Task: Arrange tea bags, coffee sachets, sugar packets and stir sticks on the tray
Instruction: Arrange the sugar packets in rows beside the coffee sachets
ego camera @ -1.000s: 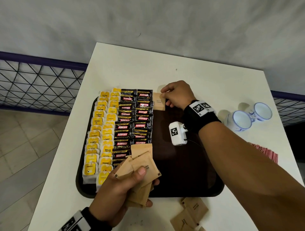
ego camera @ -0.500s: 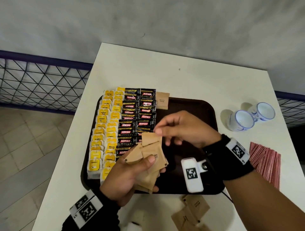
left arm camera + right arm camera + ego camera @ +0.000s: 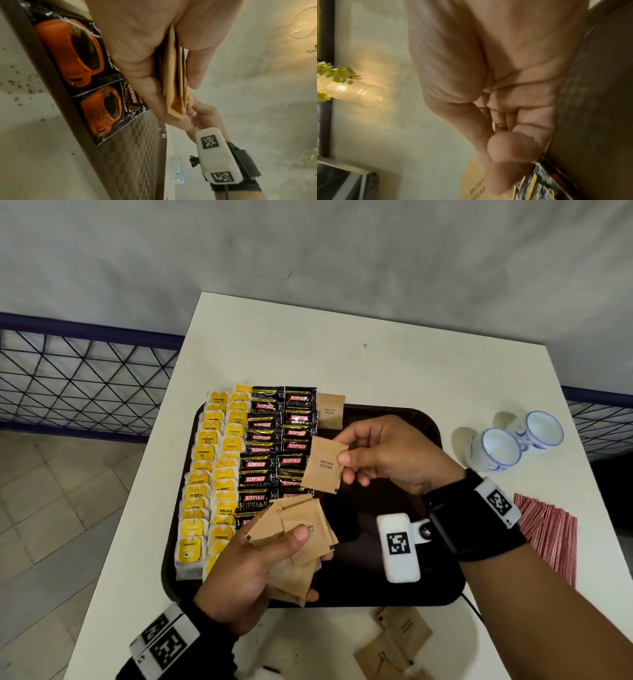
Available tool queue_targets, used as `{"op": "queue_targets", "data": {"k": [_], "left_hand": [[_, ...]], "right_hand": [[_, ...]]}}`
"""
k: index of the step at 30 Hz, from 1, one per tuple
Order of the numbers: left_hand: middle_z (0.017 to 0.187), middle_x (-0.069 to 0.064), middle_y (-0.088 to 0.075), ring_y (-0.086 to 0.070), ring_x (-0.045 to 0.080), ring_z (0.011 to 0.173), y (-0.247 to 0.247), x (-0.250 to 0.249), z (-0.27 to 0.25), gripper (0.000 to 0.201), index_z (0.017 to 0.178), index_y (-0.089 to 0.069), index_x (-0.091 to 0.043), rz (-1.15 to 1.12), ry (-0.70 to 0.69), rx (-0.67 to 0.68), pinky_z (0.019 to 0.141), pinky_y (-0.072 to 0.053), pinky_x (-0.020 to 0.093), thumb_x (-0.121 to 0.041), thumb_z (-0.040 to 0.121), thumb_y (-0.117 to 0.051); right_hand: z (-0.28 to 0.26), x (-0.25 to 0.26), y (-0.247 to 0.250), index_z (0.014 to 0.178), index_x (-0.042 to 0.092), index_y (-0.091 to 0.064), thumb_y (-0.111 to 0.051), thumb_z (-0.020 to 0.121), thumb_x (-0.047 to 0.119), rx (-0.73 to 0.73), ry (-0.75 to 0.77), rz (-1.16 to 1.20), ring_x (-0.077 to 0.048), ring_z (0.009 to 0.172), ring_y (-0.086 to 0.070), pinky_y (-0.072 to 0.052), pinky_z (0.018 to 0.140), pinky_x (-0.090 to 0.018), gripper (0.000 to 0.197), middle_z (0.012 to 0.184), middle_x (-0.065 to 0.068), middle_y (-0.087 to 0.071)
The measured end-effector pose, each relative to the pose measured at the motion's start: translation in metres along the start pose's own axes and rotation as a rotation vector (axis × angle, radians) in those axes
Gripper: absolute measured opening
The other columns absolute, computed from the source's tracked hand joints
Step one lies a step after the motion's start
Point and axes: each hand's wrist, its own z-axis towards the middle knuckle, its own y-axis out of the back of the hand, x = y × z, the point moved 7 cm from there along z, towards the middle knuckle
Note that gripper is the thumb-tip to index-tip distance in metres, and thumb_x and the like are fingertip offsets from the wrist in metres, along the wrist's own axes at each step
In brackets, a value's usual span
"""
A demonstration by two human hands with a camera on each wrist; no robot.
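Observation:
A dark brown tray point(image 3: 428, 422) lies on the white table. Yellow tea bags point(image 3: 212, 474) fill its left columns, and black Kopiko coffee sachets point(image 3: 274, 446) stand beside them. One brown sugar packet point(image 3: 330, 410) lies at the tray's far edge, next to the sachets. My right hand point(image 3: 387, 453) pinches a single brown sugar packet point(image 3: 322, 465) above the tray. My left hand point(image 3: 253, 563) grips a fanned stack of brown sugar packets point(image 3: 301, 529) over the tray's near edge; the stack point(image 3: 175, 86) shows edge-on in the left wrist view. Red stir sticks point(image 3: 551, 529) lie on the table at the right.
Two blue-and-white cups point(image 3: 513, 443) stand on the table right of the tray. More brown sugar packets point(image 3: 397, 642) lie loose on the table in front of the tray. A blue mesh railing point(image 3: 85, 378) runs behind the table's left side.
My right hand left one packet at the tray's far edge, came back to the stack, and now holds a single packet pulled away from it. The left hand stayed low with the stack.

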Motion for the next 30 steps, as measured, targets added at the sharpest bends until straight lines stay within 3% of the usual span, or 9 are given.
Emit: {"op": "queue_targets", "data": {"k": [7,17,26,30], "left_hand": [[0.102,0.036,-0.070,-0.070,0.040,0.084,0.002,0.004,-0.006,0.033,0.114,-0.072,-0.014,-0.043,0.008,-0.001,0.057,-0.057,0.042,-0.019,0.083,-0.079],[0.103,0.033,-0.071,-0.073,0.039,0.085,0.003,0.010,-0.007,0.033,0.110,-0.074,-0.023,-0.036,0.010,0.016,0.057,-0.059,0.043,-0.023,0.077,-0.074],[0.105,0.032,-0.071,-0.072,0.043,0.092,0.002,0.011,-0.006,0.035,0.116,-0.071,-0.021,-0.029,0.011,0.025,0.057,-0.060,0.044,-0.022,0.081,-0.075],[0.106,0.032,-0.071,-0.073,0.043,0.093,0.003,0.011,-0.006,0.034,0.115,-0.072,-0.022,-0.041,0.018,0.020,0.057,-0.061,0.045,-0.020,0.080,-0.075]], "right_hand": [[0.033,-0.009,0.058,0.087,0.000,-0.063,-0.070,0.083,-0.011,-0.357,-0.033,-0.114,-0.020,0.054,-0.065,-0.052,0.047,-0.024,0.013,0.071,-0.020,-0.067],[0.071,-0.021,0.063,0.081,0.004,-0.062,-0.063,0.087,-0.011,-0.407,-0.096,-0.148,-0.017,0.048,-0.064,-0.050,0.042,-0.022,0.017,0.066,-0.017,-0.062],[0.077,-0.024,0.063,0.075,0.008,-0.061,-0.071,0.081,-0.002,-0.513,-0.097,-0.185,-0.022,0.053,-0.067,-0.051,0.047,-0.026,0.016,0.069,-0.017,-0.070],[0.079,-0.027,0.065,0.078,0.008,-0.060,-0.067,0.082,-0.004,-0.549,-0.116,-0.203,-0.022,0.053,-0.069,-0.052,0.046,-0.026,0.014,0.069,-0.017,-0.069]]}}
